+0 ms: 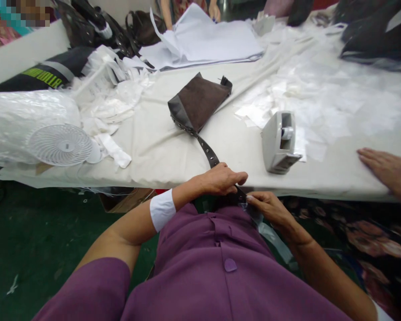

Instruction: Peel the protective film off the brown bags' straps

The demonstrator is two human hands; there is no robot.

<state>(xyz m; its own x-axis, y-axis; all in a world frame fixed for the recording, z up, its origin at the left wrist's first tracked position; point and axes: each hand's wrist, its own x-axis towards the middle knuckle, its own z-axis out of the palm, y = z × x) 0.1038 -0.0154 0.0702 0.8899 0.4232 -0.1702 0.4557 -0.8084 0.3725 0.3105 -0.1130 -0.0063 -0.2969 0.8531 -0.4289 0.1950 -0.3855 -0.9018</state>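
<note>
left hand clenched on the studded strap of a brown bag, right hand pinching it too — tape dispenser just beside, on the surface.

Bright, even light, a soft shadow beneath the left hand, wide-angle bending toward the edges

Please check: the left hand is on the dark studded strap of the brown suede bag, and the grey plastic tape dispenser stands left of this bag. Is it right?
No: the head view shows the grey plastic tape dispenser right of the brown suede bag, not left. The left hand is on the dark studded strap, as you said.
</note>
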